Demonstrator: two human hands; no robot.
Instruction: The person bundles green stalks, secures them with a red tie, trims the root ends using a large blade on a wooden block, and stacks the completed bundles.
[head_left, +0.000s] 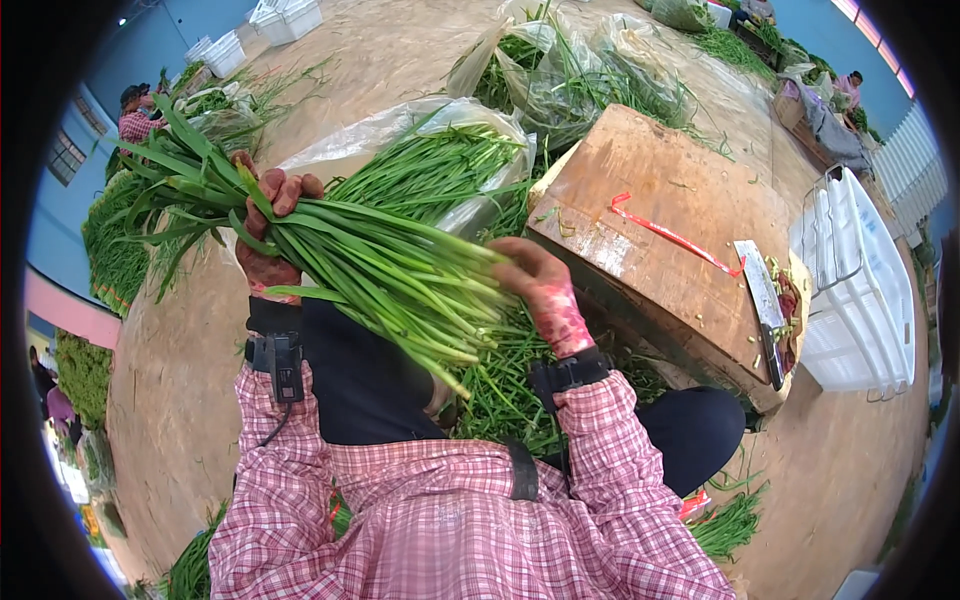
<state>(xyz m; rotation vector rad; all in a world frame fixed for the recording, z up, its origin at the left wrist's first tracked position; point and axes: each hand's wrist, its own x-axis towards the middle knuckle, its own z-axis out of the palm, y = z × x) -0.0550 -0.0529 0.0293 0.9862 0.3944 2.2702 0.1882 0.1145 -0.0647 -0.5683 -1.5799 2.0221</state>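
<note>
A large bunch of long green leafy stalks (375, 255), like garlic greens or Chinese chives, lies across the space above my lap. My left hand (270, 214) is closed around its leafy part, and the leaf tips fan out to the upper left. At the pale stem ends, my right hand (532, 277) touches the stalks with bent fingers; blur hides whether it grips any. On the wooden board (652, 180) to the right lie a red tie strip (667, 232) and a cleaver (761, 300) with a black handle, beside small cut stem pieces (780, 330).
An open plastic bag of greens (442, 161) stands ahead, with more bagged greens (555, 75) behind it. Loose leaves (510, 405) cover the floor between my legs. Stacked white plastic crates (855, 292) stand right of the board. A person (139, 120) sits at the far left, others farther off.
</note>
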